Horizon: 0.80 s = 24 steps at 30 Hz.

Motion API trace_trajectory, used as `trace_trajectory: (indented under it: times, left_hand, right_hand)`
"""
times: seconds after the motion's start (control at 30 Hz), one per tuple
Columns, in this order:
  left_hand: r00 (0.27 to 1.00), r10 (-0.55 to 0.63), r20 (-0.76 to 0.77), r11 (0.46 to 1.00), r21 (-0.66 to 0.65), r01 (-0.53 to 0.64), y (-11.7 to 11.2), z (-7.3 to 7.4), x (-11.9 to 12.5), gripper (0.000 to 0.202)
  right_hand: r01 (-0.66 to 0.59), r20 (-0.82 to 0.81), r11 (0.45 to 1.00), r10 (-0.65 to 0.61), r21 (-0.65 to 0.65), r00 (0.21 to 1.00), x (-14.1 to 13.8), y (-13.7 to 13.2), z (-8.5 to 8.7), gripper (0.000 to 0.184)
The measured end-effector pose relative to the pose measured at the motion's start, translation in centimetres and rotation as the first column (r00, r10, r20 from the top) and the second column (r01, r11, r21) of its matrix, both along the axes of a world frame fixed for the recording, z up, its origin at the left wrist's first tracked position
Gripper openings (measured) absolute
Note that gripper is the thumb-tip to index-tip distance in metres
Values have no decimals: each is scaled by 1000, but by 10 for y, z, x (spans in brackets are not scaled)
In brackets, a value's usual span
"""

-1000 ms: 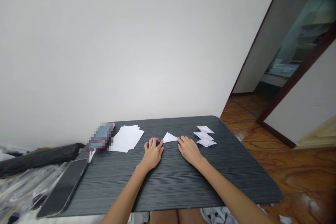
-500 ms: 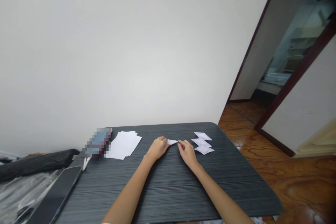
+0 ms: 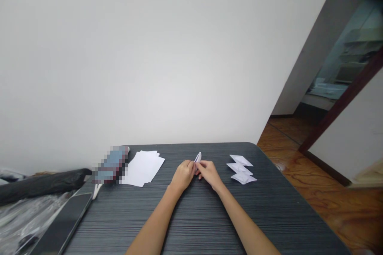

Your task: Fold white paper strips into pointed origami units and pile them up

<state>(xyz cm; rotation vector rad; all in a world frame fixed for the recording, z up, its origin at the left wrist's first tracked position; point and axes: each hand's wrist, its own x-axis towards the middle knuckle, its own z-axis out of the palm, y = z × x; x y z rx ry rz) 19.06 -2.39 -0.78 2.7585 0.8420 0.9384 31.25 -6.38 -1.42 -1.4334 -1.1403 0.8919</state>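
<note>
Both hands meet over the middle of the dark table, pinching one small piece of folded white paper [image 3: 198,157]. My left hand [image 3: 183,174] is closed on its lower left side. From the right, the fingers of my right hand [image 3: 209,173] press on the same piece. Its pointed upper end sticks up between them; the lower part is hidden by my fingers. Three folded white paper boats [image 3: 241,169] lie in an overlapping column to the right. On the left is a loose stack of white paper sheets [image 3: 145,168].
A blurred-out object [image 3: 110,165] lies at the table's back left, beside the sheets. A dark phone-like slab [image 3: 66,223] rests along the left edge of the table [image 3: 203,223]. A white wall [image 3: 179,55] stands directly behind; wooden floor [image 3: 317,191] shows at right.
The folded paper has gone from lying flat to standing up. My right hand has come over to it and now grips it with the left. The whole view has shifted slightly.
</note>
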Motion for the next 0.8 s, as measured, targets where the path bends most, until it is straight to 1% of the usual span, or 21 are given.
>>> trace_trajectory:
  times: [0.07,0.1,0.17,0.2,0.23,0.27,0.33,0.43,0.5,0.53,0.57,0.63,0.67,0.8]
  left_hand:
    - [1000,-15,-10,1000,2,15,-2,1,1,26]
    - [1000,-18,-15,1000,4,19,-3,1,1,25]
    - [1000,-20,-23,1000,5,21,-5,2,2,24]
    - [1000,-19,-22,1000,5,19,-6,2,2,24]
    - [1000,-19,-20,1000,5,19,-6,3,3,24]
    - [1000,-19,-16,1000,5,19,-7,3,3,25]
    - [1000,-14,-5,1000,-7,14,-7,4,3,25]
    - [999,19,49,997,-76,-15,-6,4,3,23]
    - [989,49,138,984,-176,-24,-5,4,3,21]
    - [979,56,194,968,-250,-6,-5,4,3,22]
    - [965,61,253,942,-334,28,-4,5,3,24]
    - [928,80,365,868,-484,115,-3,7,2,27]
    - [906,98,412,829,-538,155,-2,8,2,28]
    - [810,189,555,691,-662,292,1,14,1,26]
  right_hand:
    - [54,132,999,-54,-2,990,-3,-5,7,23]
    - [101,225,994,-106,34,968,-4,-7,11,20]
    - [171,418,976,-214,137,883,-7,-11,17,17]
    - [193,483,965,-255,175,838,-8,-12,20,17]
    - [201,527,960,-276,196,804,-9,-13,21,17]
    - [197,546,961,-274,196,792,-9,-14,23,19]
    - [154,519,976,-213,155,828,-9,-16,23,24]
    - [87,368,991,-117,99,922,-6,-19,23,30]
    - [65,264,993,-89,97,960,-4,-21,23,28]
    - [53,223,993,-75,103,972,-3,-22,23,28]
    - [39,190,993,-60,112,980,-2,-22,23,28]
    - [11,138,990,-31,141,990,0,-22,22,32]
    - [-1,110,987,-17,158,994,1,-21,22,35]
    - [-23,-47,981,33,194,998,7,-16,18,38]
